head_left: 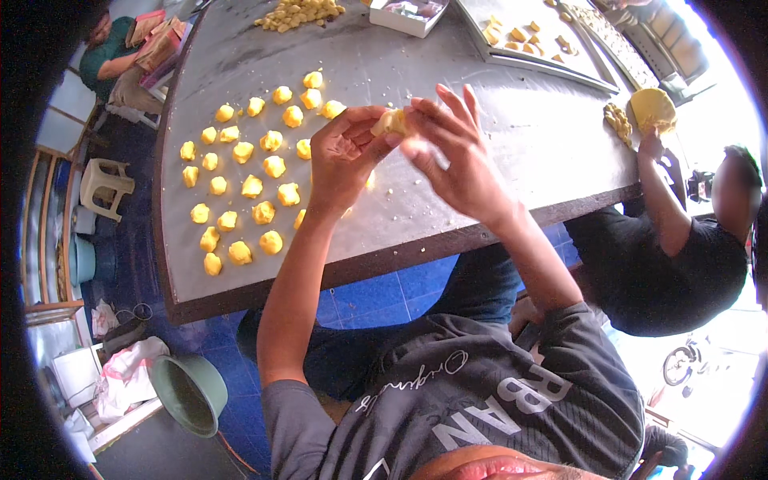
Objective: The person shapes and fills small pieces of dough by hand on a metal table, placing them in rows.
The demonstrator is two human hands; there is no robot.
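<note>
Above the metal-topped table, my left hand (346, 156) pinches a small pale-yellow dough piece (390, 123) between thumb and fingertips. My right hand (460, 156) is close against it, its fingers spread and its lower part slightly blurred by motion. Whether the right fingertips touch the dough, I cannot tell. Several lumpy yellow dough balls (274, 166) lie spaced out on the tabletop left of my hands, and a few are partly hidden behind my left hand and forearm. Small crumbs dot the surface beneath my hands.
A tray (552, 70) with shaped pieces stands at the far right of the table (448, 60). Near it are a white box (408, 18) and a pile of small pieces (298, 14). A co-worker (668, 256) sits at right, another person at far left. A stool (106, 188) and green basin (190, 394) stand left.
</note>
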